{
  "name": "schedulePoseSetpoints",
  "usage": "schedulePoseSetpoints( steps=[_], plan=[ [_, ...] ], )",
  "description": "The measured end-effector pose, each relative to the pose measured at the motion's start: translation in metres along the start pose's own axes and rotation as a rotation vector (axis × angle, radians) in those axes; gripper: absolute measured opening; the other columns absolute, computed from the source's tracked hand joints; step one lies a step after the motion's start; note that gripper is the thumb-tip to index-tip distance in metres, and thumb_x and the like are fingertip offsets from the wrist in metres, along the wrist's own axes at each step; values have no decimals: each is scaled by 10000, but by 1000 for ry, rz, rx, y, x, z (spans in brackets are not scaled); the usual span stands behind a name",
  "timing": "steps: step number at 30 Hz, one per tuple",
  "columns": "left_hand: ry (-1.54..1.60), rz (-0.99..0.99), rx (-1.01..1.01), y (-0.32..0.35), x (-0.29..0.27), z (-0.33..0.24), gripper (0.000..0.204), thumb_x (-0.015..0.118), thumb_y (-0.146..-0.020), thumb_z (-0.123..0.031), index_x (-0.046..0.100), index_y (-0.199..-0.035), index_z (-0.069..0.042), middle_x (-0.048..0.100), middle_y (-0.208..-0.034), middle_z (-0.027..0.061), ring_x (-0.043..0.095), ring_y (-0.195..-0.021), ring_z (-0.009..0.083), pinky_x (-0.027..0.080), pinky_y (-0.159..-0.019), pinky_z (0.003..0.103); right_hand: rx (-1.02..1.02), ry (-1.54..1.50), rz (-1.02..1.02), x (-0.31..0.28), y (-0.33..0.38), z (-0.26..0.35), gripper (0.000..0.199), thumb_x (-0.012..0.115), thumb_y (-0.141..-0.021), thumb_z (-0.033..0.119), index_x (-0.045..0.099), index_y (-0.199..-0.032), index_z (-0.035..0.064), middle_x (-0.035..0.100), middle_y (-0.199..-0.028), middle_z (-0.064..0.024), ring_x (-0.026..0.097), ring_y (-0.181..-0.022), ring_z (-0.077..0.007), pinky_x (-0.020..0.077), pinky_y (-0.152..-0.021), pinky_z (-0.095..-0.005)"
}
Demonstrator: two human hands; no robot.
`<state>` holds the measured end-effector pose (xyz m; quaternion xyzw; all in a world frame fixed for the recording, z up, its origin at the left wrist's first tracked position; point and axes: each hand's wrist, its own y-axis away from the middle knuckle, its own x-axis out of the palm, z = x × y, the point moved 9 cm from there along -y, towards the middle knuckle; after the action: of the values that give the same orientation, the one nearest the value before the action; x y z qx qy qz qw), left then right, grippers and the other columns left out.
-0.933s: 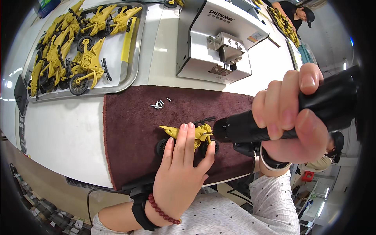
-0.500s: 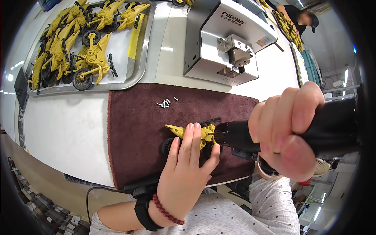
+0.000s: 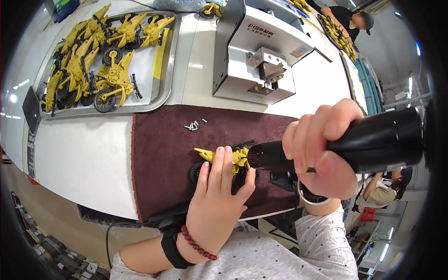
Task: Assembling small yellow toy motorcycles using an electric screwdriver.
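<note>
A yellow toy motorcycle (image 3: 241, 157) with black wheels lies on its side on a dark maroon cloth (image 3: 161, 163). My left hand (image 3: 217, 186) rests over it, fingers stretched out and spread, the index and middle fingertips on the yellow body and the thumb by its right end. My right hand (image 3: 322, 151) is wrapped round a thick black electric screwdriver (image 3: 373, 142), held nearly level. Its nose reaches the right end of the toy; the bit and the exact contact spot are hidden. Several small silver screws (image 3: 192, 126) lie on the cloth beyond the toy.
At the far left a metal tray (image 3: 164, 95) holds several yellow toy motorcycles (image 3: 114, 77). Behind the cloth stands a grey-and-black machine (image 3: 245, 65) with a metal front fitting. One person (image 3: 347, 23) is at the far right, another (image 3: 382, 193) at the right edge.
The whole view has shifted slightly, and another person shows more at the right. Both hands keep their places on the toy and screwdriver; the screwdriver's rear end appears swung a little.
</note>
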<state>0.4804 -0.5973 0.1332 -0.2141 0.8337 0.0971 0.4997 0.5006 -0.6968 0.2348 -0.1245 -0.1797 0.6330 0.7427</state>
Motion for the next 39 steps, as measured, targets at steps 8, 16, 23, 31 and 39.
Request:
schedulePoseSetpoints(
  steps=[8,16,23,31,39],
  plan=[
    [-2,24,24,-2,0,-4,662,721,-619,-301,459,-1222,-217,299,-1346,260,310,-1263,369,324,-988,464,-149,-48,-100,-36,10,48,457,606,-799,199,380,-1178,79,473,-1003,-50,449,-683,-117,358,-624,-293],
    [-28,92,-8,9,-25,-13,728,698,-637,-366,419,-1291,-210,296,-1347,281,296,-1272,380,281,-1004,490,-165,-78,-39,-64,0,57,407,564,-820,142,365,-1165,58,434,-1024,-56,400,-738,-142,324,-711,-327],
    [280,211,130,51,-26,-40,748,670,-672,-394,384,-1327,-173,270,-1376,253,269,-1284,382,234,-1008,534,-49,-138,-181,-81,-11,67,383,509,-833,118,337,-1163,27,387,-958,-57,424,-778,-134,378,-751,-343],
    [-119,-153,-156,12,26,-20,735,578,-719,-566,381,-1340,-226,239,-1365,286,207,-1230,541,224,-967,622,-331,40,-183,-74,-38,86,297,462,-813,107,446,-1084,-13,458,-982,-95,429,-690,-136,336,-672,-318],
    [-102,-196,-84,13,23,-13,731,586,-705,-569,444,-1298,-166,314,-1350,229,242,-1247,493,244,-981,578,-412,122,-344,-71,-44,65,302,517,-762,109,497,-1037,-16,544,-885,-108,482,-629,-160,376,-653,-337]
  ],
)
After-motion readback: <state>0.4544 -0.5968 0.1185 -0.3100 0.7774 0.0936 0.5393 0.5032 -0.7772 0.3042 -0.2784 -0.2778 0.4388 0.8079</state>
